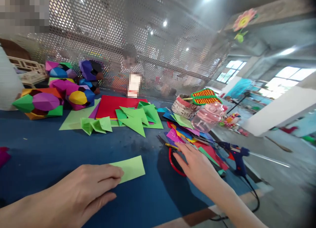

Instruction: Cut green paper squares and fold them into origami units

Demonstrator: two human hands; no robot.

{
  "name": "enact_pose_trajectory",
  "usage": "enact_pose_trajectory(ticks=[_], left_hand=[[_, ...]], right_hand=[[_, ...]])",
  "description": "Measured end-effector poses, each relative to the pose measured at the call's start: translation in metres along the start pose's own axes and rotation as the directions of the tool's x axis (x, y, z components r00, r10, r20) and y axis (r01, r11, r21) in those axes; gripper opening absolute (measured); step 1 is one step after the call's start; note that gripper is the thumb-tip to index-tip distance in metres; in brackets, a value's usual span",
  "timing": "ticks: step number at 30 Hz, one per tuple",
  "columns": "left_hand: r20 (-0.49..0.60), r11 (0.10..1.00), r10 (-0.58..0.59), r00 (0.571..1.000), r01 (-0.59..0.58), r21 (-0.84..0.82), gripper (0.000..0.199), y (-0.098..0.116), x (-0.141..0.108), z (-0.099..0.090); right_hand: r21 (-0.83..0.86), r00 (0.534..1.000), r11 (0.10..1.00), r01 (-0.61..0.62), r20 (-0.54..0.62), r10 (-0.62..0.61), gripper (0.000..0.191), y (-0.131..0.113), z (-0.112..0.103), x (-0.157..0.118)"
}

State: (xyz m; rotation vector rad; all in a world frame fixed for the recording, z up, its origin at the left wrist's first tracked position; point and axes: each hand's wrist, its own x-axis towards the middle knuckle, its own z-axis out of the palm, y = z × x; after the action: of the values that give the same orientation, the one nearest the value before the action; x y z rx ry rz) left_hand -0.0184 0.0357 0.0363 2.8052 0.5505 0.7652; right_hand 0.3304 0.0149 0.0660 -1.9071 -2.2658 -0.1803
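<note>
A light green paper strip [133, 169] lies on the blue table near its front. The fingertips of my left hand [86, 185] rest on the strip's left part, pressed together, with the thumb apart below. To the right, my right hand [191, 160] is over red-handled scissors [174, 164], fingers spread. Whether it touches them I cannot tell. Beyond the strip are folded light green pieces [96, 125] and a pile of green triangular pieces [138, 117] beside a red sheet [116, 106].
Colourful paper ornaments [45, 103] stand at the back left. Coloured scraps [177, 136], a pink bottle [207, 117], a patterned pot [184, 107] and a blue glue gun [238, 155] with its cord occupy the right side. Perforated metal sheeting [160, 57] rises behind the table [61, 145].
</note>
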Motion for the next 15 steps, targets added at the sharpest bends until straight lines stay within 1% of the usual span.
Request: enact_pose_trajectory(ticks=[2,5,9,11,13,14,15], left_hand=[[-0.012,1.0,0.001,1.0,-0.001,-0.009,0.029,-0.002,-0.001,0.002],[-0.03,1.0,0.014,0.999,-0.015,-0.015,0.028,-0.002,0.0,0.001],[-0.038,1.0,0.009,0.999,-0.009,-0.017,0.027,0.002,0.004,-0.004],[-0.024,1.0,-0.004,1.0,0.003,-0.028,0.025,0.003,0.005,-0.005],[0.003,0.999,-0.007,1.0,0.008,-0.039,0.022,0.003,0.005,-0.006],[0.009,0.999,-0.003,1.0,0.004,-0.04,0.021,0.003,0.005,-0.006],[-0.007,0.999,-0.002,1.0,0.002,-0.034,0.019,0.003,0.005,-0.006]], right_hand=[[-0.03,0.997,0.999,-0.022,0.07,0.024,0.043,0.006,0.002,-0.001],[0.009,0.992,0.999,-0.031,0.122,0.03,0.046,0.006,0.005,0.002],[0.107,0.989,0.992,-0.068,0.136,0.053,0.056,0.008,0.004,0.012],[0.144,0.993,0.988,-0.054,0.115,0.037,0.053,0.007,0.003,0.017],[0.304,0.997,0.951,-0.051,0.069,0.031,0.038,0.0,0.001,0.02],[0.406,0.998,0.912,-0.052,0.051,0.033,0.031,-0.007,-0.001,0.02],[0.54,0.998,0.839,-0.059,0.049,0.038,0.028,-0.016,-0.002,0.021]])
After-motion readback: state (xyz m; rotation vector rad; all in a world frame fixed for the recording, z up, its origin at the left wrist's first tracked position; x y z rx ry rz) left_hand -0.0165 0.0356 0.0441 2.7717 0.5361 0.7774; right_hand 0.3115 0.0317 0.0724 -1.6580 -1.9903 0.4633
